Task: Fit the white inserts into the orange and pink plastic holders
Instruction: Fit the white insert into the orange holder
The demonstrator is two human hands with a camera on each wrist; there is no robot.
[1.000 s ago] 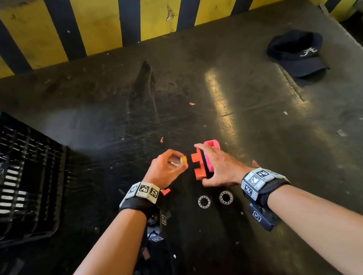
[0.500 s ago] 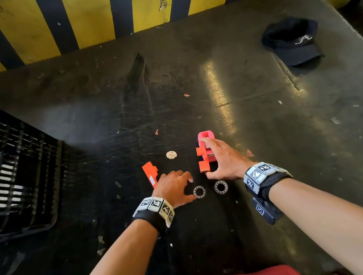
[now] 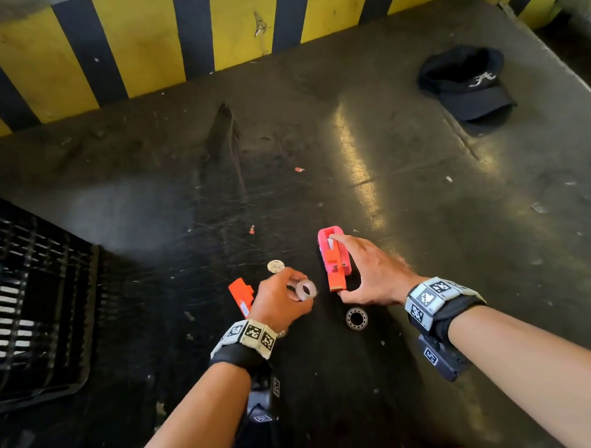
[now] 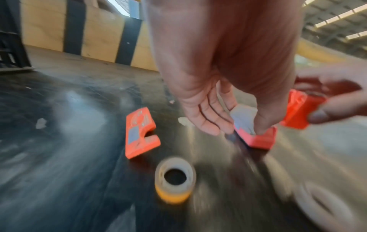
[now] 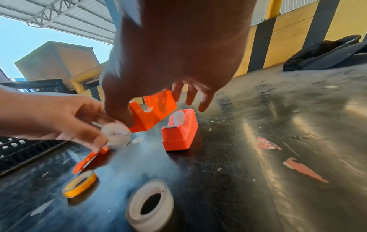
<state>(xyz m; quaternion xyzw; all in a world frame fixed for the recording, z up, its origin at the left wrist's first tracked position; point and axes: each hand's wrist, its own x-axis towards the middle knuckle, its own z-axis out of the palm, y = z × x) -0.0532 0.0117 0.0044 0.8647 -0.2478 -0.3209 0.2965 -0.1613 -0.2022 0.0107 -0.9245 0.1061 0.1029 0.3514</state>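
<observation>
My left hand (image 3: 292, 290) pinches a white ring-shaped insert (image 3: 307, 289), lifted off the table just left of the holders. In the right wrist view that insert (image 5: 117, 133) sits between its thumb and fingers. My right hand (image 3: 355, 265) grips an upright orange holder (image 3: 336, 276), thumb at its near end and index finger over the far end. Beside it stands a pink holder (image 5: 179, 131) with a white piece in its slot. Another orange holder (image 3: 241, 294) lies flat to the left.
A white ring (image 3: 356, 318) lies near my right wrist, and a yellow-edged roll (image 5: 79, 183) lies by my left wrist. A small white disc (image 3: 276, 266) lies past my left hand. A black crate (image 3: 29, 306) stands at the left and a dark cap (image 3: 469, 85) at the far right.
My left hand came down to the two rings on the table, picked one up and lifted it toward the holders. My right hand has stayed on the orange holder.
</observation>
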